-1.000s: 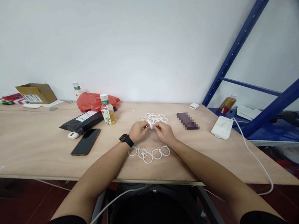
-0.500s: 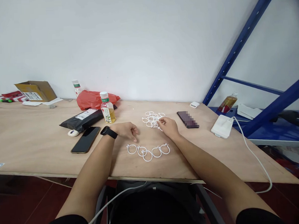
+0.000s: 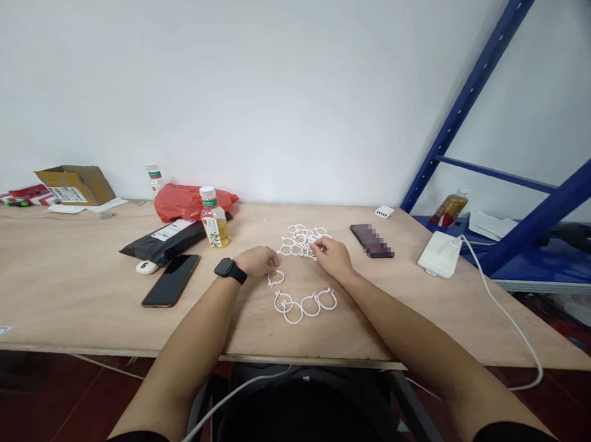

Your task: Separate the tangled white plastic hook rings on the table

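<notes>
My left hand (image 3: 258, 260), wearing a black watch, is closed with its fingers on a white plastic ring (image 3: 278, 280), which hangs just below the fingertips. Over the right edge of a heap of similar white rings (image 3: 296, 238), my right hand (image 3: 334, 256) is pinched on one of the rings; its fingertips partly hide the piece. Nearer the table's front edge lies a curved row of several rings (image 3: 311, 305), each with a small clip-like tab, two of them overlapping.
Left of my hands are a black phone (image 3: 172, 282), a white earbud case (image 3: 147, 267), a black parcel (image 3: 161, 241), a tea bottle (image 3: 214, 219) and a red bag (image 3: 181, 200). To the right lie another phone (image 3: 371, 241) and a white power bank (image 3: 440, 254) with its cable.
My left hand has moved slightly right and closed on the leftmost ring of the front row, carrying it up towards the heap. The right hand stays at the heap.
</notes>
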`<act>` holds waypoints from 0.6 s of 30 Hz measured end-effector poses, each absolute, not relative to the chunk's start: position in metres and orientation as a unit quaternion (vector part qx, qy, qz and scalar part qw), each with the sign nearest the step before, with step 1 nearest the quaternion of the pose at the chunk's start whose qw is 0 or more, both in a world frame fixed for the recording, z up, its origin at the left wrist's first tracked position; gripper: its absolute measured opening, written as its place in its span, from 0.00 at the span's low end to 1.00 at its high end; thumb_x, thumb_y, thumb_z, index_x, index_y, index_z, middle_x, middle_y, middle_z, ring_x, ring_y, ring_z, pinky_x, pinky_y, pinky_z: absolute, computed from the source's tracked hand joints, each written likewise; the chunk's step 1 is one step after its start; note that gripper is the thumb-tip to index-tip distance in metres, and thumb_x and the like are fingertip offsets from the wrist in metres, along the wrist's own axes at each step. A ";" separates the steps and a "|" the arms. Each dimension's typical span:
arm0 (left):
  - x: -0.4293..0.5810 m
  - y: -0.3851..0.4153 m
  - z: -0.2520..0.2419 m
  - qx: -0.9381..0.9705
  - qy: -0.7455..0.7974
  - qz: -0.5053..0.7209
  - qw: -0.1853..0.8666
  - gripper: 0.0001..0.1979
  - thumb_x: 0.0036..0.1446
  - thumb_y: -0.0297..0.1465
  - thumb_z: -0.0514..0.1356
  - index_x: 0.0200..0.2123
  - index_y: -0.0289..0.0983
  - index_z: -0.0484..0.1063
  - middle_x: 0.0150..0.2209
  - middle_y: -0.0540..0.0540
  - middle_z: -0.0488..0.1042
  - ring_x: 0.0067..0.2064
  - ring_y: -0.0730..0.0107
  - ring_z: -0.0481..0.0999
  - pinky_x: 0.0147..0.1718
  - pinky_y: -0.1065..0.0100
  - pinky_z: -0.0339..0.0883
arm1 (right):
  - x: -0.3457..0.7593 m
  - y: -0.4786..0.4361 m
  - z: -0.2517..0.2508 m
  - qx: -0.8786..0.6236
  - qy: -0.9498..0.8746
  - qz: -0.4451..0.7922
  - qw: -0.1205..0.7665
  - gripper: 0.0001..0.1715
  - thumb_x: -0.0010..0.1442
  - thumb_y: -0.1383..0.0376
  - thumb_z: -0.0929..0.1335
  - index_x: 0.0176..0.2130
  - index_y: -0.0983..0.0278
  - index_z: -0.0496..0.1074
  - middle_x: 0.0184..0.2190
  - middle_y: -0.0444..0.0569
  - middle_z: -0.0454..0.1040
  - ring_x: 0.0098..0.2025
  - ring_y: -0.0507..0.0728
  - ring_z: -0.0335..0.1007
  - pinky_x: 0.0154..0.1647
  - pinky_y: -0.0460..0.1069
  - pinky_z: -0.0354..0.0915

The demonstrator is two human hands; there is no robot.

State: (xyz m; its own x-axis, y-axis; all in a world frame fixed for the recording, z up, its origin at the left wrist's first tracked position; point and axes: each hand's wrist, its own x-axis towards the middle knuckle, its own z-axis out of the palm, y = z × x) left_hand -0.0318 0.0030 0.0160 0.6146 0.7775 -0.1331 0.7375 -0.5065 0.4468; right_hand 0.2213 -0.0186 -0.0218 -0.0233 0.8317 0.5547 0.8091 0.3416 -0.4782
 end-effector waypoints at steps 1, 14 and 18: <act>-0.031 0.005 0.015 0.870 0.450 0.060 0.193 0.10 0.46 0.30 0.62 0.34 0.37 0.77 0.32 0.46 0.79 0.31 0.67 0.74 0.29 0.71 0.61 | 0.221 -0.019 -0.021 -0.570 -0.717 0.017 0.401 0.11 0.60 0.61 0.65 0.32 0.60 0.75 0.31 0.45 0.78 0.33 0.55 0.72 0.35 0.48 0.64; 0.010 0.010 -0.019 0.743 0.451 0.353 0.345 0.08 0.50 0.27 0.56 0.33 0.32 0.74 0.25 0.49 0.75 0.26 0.73 0.72 0.26 0.74 0.62 | 0.194 -0.043 -0.013 -0.340 -0.850 -0.017 0.402 0.10 0.64 0.62 0.64 0.43 0.61 0.74 0.37 0.49 0.79 0.36 0.54 0.74 0.40 0.48 0.67; 0.013 0.004 -0.020 0.761 0.437 0.337 0.340 0.13 0.51 0.25 0.57 0.40 0.32 0.74 0.26 0.49 0.76 0.27 0.72 0.73 0.28 0.72 0.65 | 0.196 -0.041 -0.012 -0.355 -0.842 -0.018 0.406 0.10 0.65 0.62 0.64 0.40 0.60 0.75 0.36 0.49 0.79 0.37 0.55 0.74 0.40 0.49 0.66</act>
